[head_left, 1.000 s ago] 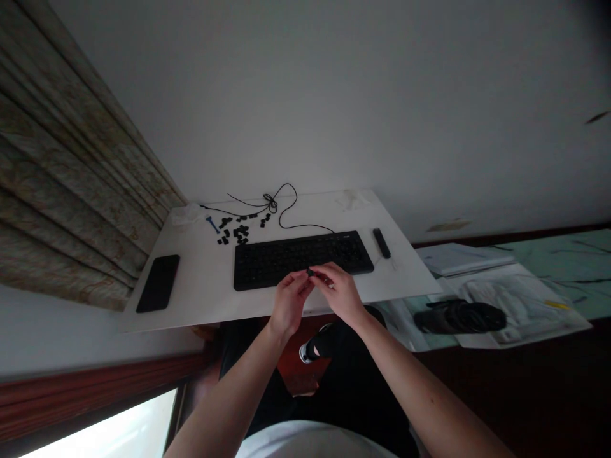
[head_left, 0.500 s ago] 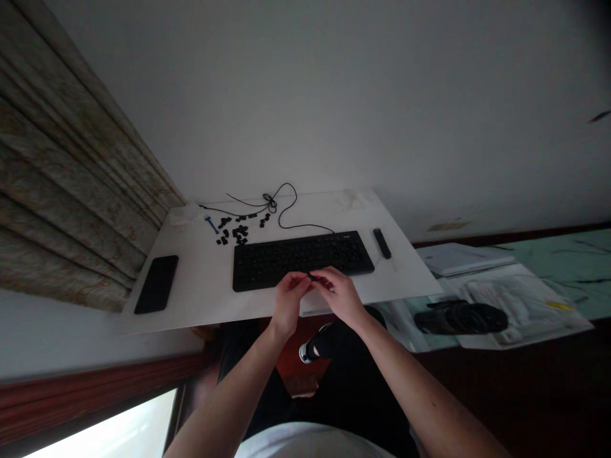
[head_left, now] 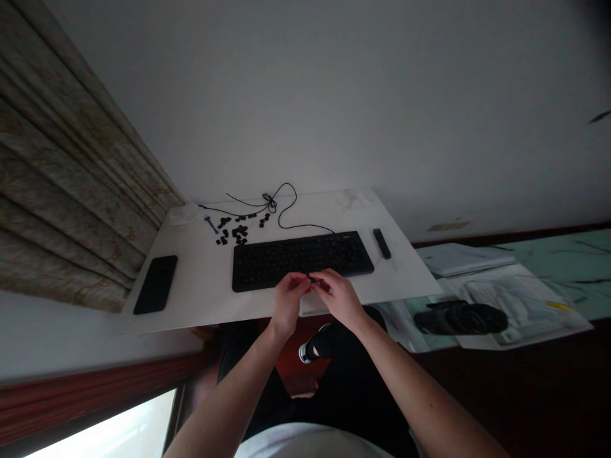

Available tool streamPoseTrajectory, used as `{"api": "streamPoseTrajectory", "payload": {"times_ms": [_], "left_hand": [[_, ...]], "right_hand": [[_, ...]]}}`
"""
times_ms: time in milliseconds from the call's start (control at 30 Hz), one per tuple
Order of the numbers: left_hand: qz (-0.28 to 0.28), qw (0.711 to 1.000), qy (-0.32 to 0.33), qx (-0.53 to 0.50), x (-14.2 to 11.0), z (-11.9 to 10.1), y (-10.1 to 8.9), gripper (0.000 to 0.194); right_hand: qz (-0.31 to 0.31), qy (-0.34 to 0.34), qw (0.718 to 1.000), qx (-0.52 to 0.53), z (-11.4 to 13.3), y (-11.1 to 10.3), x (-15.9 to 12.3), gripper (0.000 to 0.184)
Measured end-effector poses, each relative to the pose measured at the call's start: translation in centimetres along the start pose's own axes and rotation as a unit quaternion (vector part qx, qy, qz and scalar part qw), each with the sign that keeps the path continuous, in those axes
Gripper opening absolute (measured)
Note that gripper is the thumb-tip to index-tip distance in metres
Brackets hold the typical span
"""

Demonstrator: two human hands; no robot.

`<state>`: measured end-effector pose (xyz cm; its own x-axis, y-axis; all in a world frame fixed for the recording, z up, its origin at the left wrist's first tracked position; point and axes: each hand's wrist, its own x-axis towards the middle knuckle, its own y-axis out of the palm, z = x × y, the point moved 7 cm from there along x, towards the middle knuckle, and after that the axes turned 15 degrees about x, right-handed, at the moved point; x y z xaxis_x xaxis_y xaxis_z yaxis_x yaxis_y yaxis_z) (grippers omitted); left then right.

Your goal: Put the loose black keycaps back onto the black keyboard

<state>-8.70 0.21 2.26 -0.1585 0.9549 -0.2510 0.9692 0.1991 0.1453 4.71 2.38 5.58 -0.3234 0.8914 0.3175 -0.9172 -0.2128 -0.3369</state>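
Observation:
A small black piece that looks like a keycap (head_left: 312, 278) is pinched between my two hands, mostly covered by fingertips. My left hand (head_left: 287, 298) is closed on its left side, and my right hand (head_left: 338, 295) grips it from the right. Both hands are at the front edge of a black keyboard (head_left: 281, 259), partly covering its lower right part. Loose black keycaps (head_left: 239, 233) lie scattered behind the keyboard's left end. Beside them is a blue tool (head_left: 210, 224) with a wider head.
A white table (head_left: 205, 296) carries everything. The black cable (head_left: 294, 216) loops behind the keyboard, partly bundled. A dark phone (head_left: 156, 284) lies left, a slim black object (head_left: 382, 243) right. Crumpled clear plastic (head_left: 185, 214) sits at back left. Lower right, a black bundle (head_left: 461, 317) rests near papers.
The fingers of my right hand have shifted slightly around the small piece. Everything on the table stays where it was.

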Motion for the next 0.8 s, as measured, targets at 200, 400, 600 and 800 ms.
{"api": "streamPoseTrajectory", "payload": {"times_ms": [200,400,600,800], "left_hand": [[0.002,1.000,0.010,0.012,0.0,0.1,0.1,0.021],[0.012,0.994,0.058,0.091,0.4,-0.1,-0.5,0.023],[-0.095,0.812,0.332,0.471,1.3,-4.9,-4.8,0.018],[-0.131,0.652,0.400,0.631,2.2,-5.0,-7.0,0.022]], "right_hand": [[-0.005,-0.001,1.000,-0.014,0.3,0.0,-0.1,0.021],[-0.009,0.003,1.000,-0.028,0.3,-0.3,0.0,0.018],[-0.079,0.007,0.997,0.019,-0.5,-2.4,0.0,0.021],[-0.100,0.005,0.995,0.023,-0.5,-3.9,0.4,0.024]]}}
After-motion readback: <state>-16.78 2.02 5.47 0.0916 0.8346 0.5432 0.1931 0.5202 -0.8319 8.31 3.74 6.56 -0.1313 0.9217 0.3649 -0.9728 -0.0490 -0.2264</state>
